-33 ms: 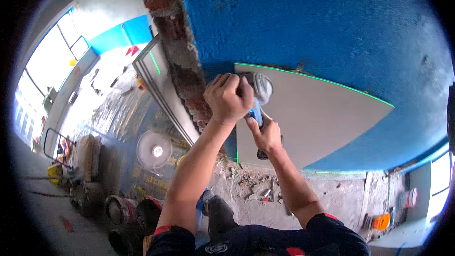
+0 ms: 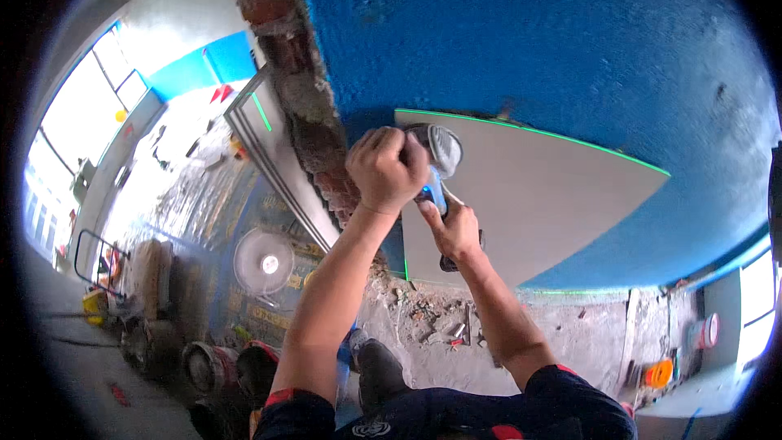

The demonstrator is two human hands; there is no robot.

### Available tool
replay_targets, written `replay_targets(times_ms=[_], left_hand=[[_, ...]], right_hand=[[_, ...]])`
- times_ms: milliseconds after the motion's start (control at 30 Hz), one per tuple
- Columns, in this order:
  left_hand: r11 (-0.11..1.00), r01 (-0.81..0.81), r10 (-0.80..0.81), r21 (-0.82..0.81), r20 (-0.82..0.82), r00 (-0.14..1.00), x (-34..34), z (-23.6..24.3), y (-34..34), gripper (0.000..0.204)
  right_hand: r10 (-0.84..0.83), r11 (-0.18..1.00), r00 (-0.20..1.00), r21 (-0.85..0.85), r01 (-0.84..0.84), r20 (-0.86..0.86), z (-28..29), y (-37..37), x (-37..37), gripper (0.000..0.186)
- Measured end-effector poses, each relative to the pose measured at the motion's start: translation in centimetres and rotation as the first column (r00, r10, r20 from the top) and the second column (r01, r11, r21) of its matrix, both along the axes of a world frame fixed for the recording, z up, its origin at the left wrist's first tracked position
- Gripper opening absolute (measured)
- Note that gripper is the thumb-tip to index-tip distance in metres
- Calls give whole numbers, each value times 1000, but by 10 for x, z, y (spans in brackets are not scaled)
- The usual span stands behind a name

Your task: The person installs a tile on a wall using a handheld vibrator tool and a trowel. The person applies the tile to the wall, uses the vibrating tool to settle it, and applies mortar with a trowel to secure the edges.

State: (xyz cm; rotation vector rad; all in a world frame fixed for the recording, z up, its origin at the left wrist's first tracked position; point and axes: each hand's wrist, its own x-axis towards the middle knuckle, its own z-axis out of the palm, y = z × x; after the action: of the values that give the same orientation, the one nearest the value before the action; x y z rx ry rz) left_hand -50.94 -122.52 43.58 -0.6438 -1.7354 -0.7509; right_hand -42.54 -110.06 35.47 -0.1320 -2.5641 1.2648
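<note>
A blue-and-black cordless tile vibrator [image 2: 436, 187] with a round grey pad is at the upper left corner of a large pale tile [image 2: 521, 195]. The tile stands against the blue wall. Closed over the tool's head end is my left hand [image 2: 387, 167], its fist hiding part of that end. Lower down, my right hand [image 2: 456, 232] wraps the blue handle. The dark end of the tool sticks out below my right hand. Green laser light runs along the tile's top and left edges.
Broken brickwork [image 2: 314, 130] forms the wall's left edge. More tiles [image 2: 273, 147] lean beyond it. A round, pale translucent object [image 2: 263, 261] and several buckets [image 2: 208, 367] stand at the left. Rubble [image 2: 436, 322] lies below the tile. An orange object [image 2: 658, 373] sits at the far right.
The whole view has shifted slightly left. Both hands keep their grip on the tile vibrator at the same corner of the tile.
</note>
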Motion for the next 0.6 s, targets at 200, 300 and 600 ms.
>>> replay_targets(times_ms=[200, 300, 600], left_hand=[[997, 76, -77, 13, 155, 985, 20, -84, 46, 23], [992, 117, -123, 53, 144, 982, 25, -110, 57, 25], [974, 218, -221, 62, 62, 973, 24, -100, 43, 27]], right_hand=[[-128, 989, 986, 65, 136, -109, -98, 48, 25, 61], [-111, 979, 989, 157, 126, -102, -112, 66, 25, 54], [39, 995, 987, 102, -23, -153, -97, 60, 19, 47]])
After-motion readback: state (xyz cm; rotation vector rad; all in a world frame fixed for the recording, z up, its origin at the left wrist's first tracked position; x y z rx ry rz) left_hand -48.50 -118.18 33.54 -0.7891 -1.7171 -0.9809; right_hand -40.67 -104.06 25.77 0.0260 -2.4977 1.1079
